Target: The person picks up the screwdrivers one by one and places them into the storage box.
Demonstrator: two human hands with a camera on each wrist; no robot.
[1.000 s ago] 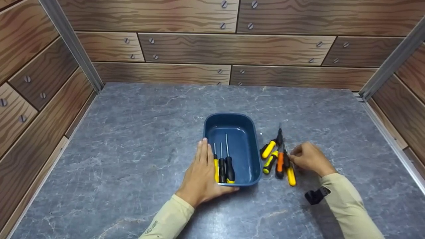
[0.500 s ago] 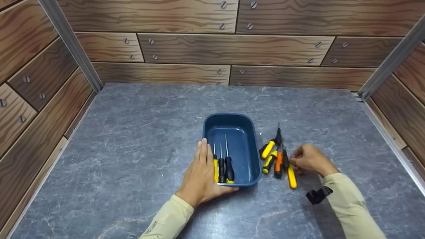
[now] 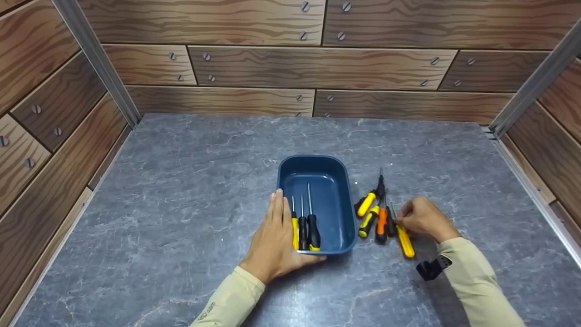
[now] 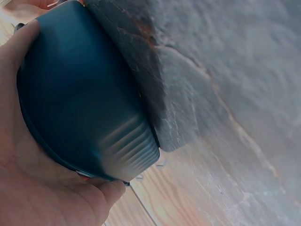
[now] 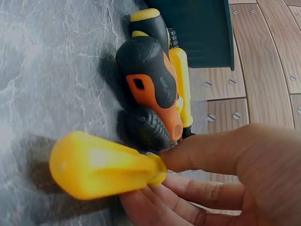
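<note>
A dark blue plastic bin (image 3: pixel 336 213) stands mid-table with three screwdrivers (image 3: pixel 313 232) lying side by side at its left: one yellow-handled, two mostly black. My left hand (image 3: pixel 272 240) lies along its left wall with straight fingers, thumb across the near end; the left wrist view shows the bin's outer wall (image 4: pixel 80 89) against the hand. Right of the bin, my right hand (image 3: pixel 422 220) pinches a yellow-handled screwdriver (image 5: pixel 101 167) near the top of its handle, which points toward me. Its tip is hidden in the right wrist view.
Beside the bin lies a pile of screwdrivers: an orange-and-black one (image 3: pixel 381 225), a yellow-and-black one (image 3: pixel 369 221), a yellow-handled one (image 3: pixel 366 204) and dark ones. Wood-patterned walls (image 3: pixel 317 66) enclose the marbled grey table (image 3: pixel 190 181) at the back and sides.
The yellow-handled screwdriver in my right hand has shifted right, its handle end swinging away from the pile. My left hand and the bin have stayed in place.
</note>
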